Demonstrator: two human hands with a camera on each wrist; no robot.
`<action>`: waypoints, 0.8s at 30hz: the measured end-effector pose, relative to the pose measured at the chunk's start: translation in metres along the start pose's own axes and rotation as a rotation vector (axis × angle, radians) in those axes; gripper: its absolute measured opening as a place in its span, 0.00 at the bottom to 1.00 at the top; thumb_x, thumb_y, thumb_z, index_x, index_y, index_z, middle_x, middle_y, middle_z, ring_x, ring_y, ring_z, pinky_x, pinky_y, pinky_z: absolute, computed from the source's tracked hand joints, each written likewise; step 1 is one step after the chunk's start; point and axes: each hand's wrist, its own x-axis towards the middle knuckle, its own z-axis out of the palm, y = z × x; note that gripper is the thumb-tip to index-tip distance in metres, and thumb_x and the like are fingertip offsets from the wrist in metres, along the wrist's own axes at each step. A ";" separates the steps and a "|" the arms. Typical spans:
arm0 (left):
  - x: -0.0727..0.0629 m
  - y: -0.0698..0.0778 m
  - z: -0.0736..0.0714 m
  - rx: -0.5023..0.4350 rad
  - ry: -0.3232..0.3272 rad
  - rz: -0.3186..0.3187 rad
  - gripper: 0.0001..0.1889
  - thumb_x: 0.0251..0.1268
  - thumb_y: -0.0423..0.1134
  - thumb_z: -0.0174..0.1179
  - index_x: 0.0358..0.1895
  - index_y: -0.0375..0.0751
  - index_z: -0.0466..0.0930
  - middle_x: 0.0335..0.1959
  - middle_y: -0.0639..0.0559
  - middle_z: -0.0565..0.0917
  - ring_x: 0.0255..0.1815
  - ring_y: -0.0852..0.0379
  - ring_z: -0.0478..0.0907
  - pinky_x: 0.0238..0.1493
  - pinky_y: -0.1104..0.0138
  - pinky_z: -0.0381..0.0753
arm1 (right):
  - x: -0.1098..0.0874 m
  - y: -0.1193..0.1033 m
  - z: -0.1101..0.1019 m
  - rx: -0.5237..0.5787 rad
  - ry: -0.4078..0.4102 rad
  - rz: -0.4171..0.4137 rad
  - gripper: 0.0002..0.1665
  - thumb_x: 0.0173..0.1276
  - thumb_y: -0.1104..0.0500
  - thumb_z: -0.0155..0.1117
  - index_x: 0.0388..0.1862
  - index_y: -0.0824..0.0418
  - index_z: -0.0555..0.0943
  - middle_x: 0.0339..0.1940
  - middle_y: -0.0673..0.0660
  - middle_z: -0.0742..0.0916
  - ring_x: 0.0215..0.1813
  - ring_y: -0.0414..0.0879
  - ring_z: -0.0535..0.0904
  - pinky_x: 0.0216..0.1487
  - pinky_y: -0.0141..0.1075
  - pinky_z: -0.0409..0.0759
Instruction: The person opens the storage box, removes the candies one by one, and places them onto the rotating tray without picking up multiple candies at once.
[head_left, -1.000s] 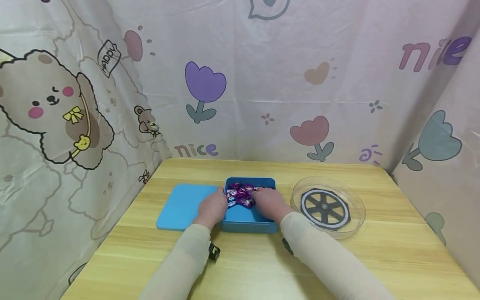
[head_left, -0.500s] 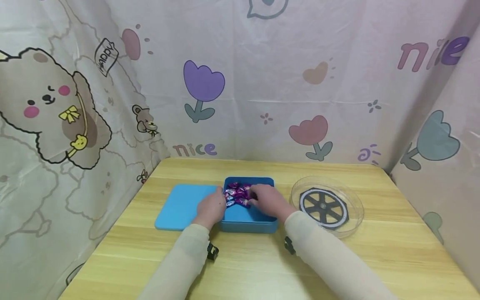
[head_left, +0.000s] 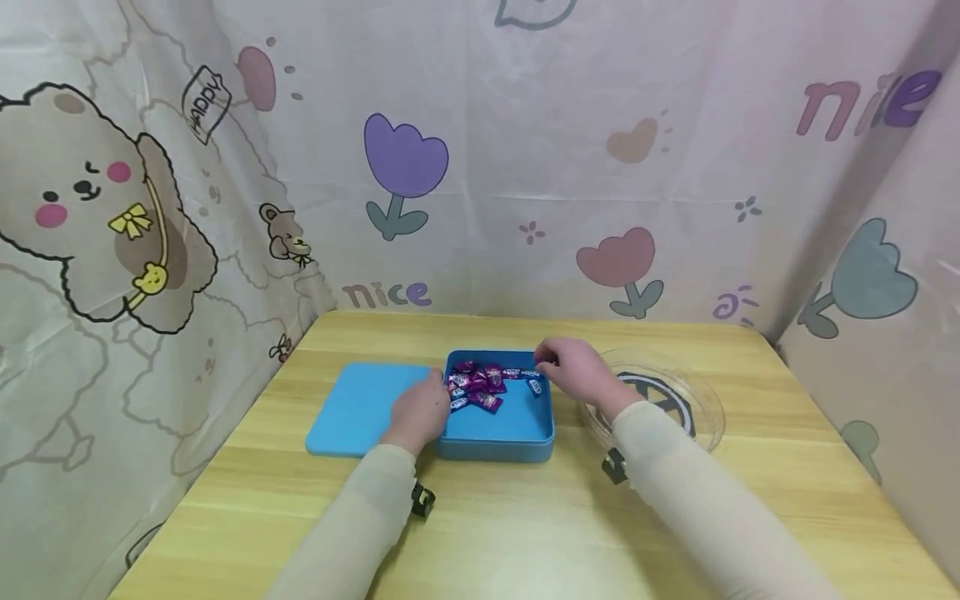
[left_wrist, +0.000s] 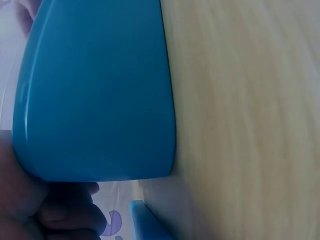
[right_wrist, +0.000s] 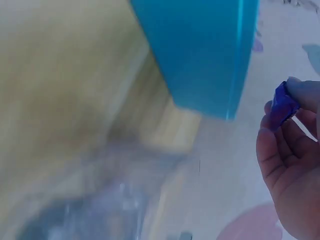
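Observation:
A blue box (head_left: 495, 450) stands without its lid on the wooden table and holds several wrapped candies (head_left: 477, 382) in purple and white foil. At its left wall my left hand (head_left: 420, 408) grips the rim, thumb over the edge and fingers curled outside. Just above the box's right rim, my right hand (head_left: 577, 371) pinches a purple wrapped candy (right_wrist: 283, 106) between thumb and fingers. Inside the box, the candies lie mostly at the back and left, with the front floor bare.
A flat blue lid (head_left: 348, 417) lies left of the box, partly behind the left hand. Right of the box sits a clear round dish (head_left: 716, 417) with a black spoked wheel shape in it, partly covered by the right forearm. A printed curtain (head_left: 510, 250) surrounds the table.
My right hand has lifted out of the box with a candy and moved right to above the rim. My left hand stays on the box's left side.

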 end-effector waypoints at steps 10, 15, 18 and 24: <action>-0.001 0.001 0.001 -0.018 -0.023 -0.015 0.24 0.82 0.42 0.42 0.73 0.34 0.64 0.38 0.43 0.82 0.30 0.49 0.76 0.28 0.56 0.78 | -0.020 0.060 -0.041 -0.112 -0.017 0.046 0.10 0.72 0.64 0.61 0.50 0.64 0.82 0.41 0.55 0.85 0.45 0.51 0.80 0.49 0.50 0.80; -0.001 0.001 -0.001 -0.016 -0.031 -0.022 0.24 0.82 0.41 0.42 0.73 0.33 0.63 0.41 0.42 0.83 0.29 0.49 0.75 0.24 0.58 0.76 | -0.030 0.083 -0.055 -0.121 -0.040 0.107 0.14 0.69 0.68 0.58 0.52 0.68 0.80 0.43 0.60 0.85 0.43 0.53 0.81 0.45 0.50 0.81; -0.001 0.001 -0.002 -0.011 -0.034 -0.024 0.24 0.82 0.41 0.42 0.74 0.33 0.63 0.42 0.42 0.83 0.29 0.49 0.75 0.23 0.60 0.75 | -0.033 0.093 -0.061 -0.123 -0.049 0.134 0.16 0.67 0.69 0.57 0.53 0.69 0.79 0.44 0.63 0.85 0.44 0.57 0.81 0.47 0.53 0.80; -0.001 0.002 -0.002 -0.004 -0.031 -0.020 0.24 0.82 0.41 0.42 0.74 0.33 0.63 0.47 0.40 0.83 0.33 0.48 0.77 0.29 0.56 0.79 | -0.031 0.110 -0.063 -0.175 -0.084 0.163 0.16 0.65 0.68 0.58 0.52 0.70 0.79 0.42 0.63 0.85 0.44 0.57 0.81 0.51 0.56 0.78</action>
